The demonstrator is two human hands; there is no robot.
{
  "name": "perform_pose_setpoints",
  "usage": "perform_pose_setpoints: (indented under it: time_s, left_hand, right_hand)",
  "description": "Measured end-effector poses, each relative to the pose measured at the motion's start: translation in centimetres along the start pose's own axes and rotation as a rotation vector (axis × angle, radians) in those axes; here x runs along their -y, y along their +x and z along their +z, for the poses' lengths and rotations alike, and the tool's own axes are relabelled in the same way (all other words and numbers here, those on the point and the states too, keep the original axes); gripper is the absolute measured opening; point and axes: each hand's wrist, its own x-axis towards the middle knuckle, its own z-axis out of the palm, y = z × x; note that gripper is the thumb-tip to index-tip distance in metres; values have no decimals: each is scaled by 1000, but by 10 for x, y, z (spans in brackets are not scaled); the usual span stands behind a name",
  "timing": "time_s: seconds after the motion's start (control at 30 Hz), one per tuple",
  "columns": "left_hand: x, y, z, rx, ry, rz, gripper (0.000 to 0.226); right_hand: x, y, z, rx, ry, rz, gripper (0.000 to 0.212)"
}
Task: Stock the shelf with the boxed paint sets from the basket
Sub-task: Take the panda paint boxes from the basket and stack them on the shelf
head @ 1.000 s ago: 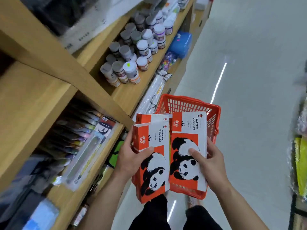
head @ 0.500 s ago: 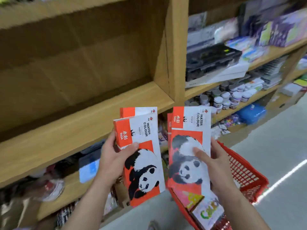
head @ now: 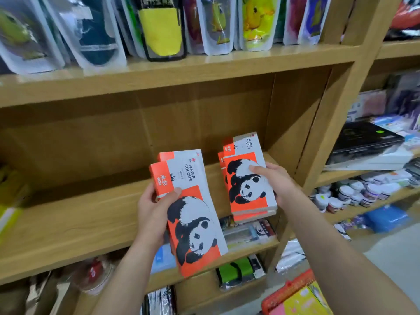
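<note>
Wooden shelf (head: 68,214) lies bare; both hands (head: 152,208) (head: 276,180) clamp panda boxes (head: 193,214) (head: 247,178) at its edge.

Left-hand box (head: 193,210): "WATER COLOUR", "2024" on its orange corner
Right-hand box (head: 247,176): "WATER COLOUR"

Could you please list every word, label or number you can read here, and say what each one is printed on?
"WATER COLOUR": front box of the stack in the left hand.
"WATER COLOUR": top box of the stack in the right hand.
The red corner characters, small print under both titles, pouches on the upper shelf and jar labels are too blurred to read.
</note>
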Motion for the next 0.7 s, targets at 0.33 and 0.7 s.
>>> perform_pose_setpoints:
  time_s: [0.33,0.7]
  left_hand:
    - [-5,39,3,46,8,6,28]
    - [-35,51,56,45,-126,113,17]
  right_hand:
    - [-3,51,0,-215,-482,-72,29]
    - [-2,-36,18,253,-316,-369,45]
